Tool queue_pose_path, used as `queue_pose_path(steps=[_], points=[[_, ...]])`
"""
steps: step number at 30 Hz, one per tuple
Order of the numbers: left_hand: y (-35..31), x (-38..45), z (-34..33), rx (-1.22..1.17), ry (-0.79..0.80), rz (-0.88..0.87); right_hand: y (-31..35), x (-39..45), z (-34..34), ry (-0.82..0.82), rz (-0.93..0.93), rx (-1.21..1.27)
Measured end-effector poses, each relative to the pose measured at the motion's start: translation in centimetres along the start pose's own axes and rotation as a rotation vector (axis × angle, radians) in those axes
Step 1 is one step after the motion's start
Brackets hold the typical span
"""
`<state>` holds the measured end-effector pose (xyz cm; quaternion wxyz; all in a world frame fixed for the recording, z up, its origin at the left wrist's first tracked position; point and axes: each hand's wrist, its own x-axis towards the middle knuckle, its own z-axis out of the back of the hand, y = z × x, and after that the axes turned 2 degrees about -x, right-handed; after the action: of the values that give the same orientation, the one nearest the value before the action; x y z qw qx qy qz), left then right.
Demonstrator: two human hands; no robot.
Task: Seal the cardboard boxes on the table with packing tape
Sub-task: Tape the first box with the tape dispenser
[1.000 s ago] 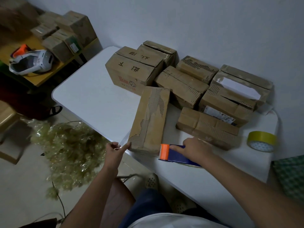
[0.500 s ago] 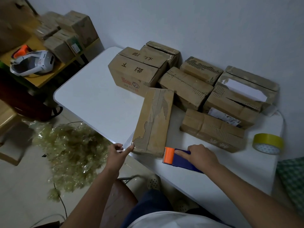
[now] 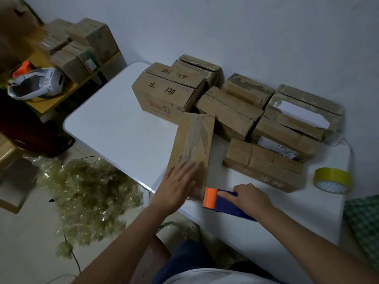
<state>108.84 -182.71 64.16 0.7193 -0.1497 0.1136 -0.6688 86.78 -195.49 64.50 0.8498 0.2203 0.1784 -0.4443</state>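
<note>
Since a second ago my left hand (image 3: 180,185) has come up off the near corner of the box (image 3: 191,152) and is now lying flat on its top, fingers straight and a bit blurred, so I'm guessing I'm smoothing the tape down. Right hand (image 3: 249,198) is wrapping round the dispenser (image 3: 223,202), index finger stretched along its blue body, orange end sitting just beside the box's near end, low over the table (image 3: 114,128). So I'm reckoning I'm finishing the strip on this one: next I'm probably needing to press the tape end flat, then push the box aside and pull another over. It's sitting lengthwise at the front edge, touching the pile behind. Counting: I'm seeing about eight boxes on the table in all, this one plus seven or so in the bunch behind, hard to be sure where they're overlapping. One spare roll (image 3: 332,180) of yellowish tape is sitting at the right edge, one dispenser, and one heap of crumpled film (image 3: 86,197) is lying on the floor to my left.
</note>
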Motion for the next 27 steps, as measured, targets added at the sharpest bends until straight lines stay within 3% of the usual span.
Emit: queue_pose_path(steps=[2, 4, 19, 23, 27], points=[[0.0, 1.4, -1.1, 0.139, 0.205, -0.034, 0.0, -0.1, 0.3, 0.002, -0.002, 0.006], [0.8, 1.7, -2.1, 0.262, 0.277, -0.079, -0.3, -0.2, 0.5, 0.003, 0.003, 0.028], [2.2, 1.6, -3.6, 0.280, 0.247, -0.105, -4.0, -1.9, 0.0, -0.084, 0.059, 0.055], [1.9, 1.6, -3.4, 0.282, 0.226, -0.109, -6.9, -2.5, 0.3, -0.070, -0.006, 0.000], [1.7, 1.5, -3.1, 0.244, 0.194, -0.124, -5.8, -1.8, 0.3, -0.021, 0.005, -0.030]])
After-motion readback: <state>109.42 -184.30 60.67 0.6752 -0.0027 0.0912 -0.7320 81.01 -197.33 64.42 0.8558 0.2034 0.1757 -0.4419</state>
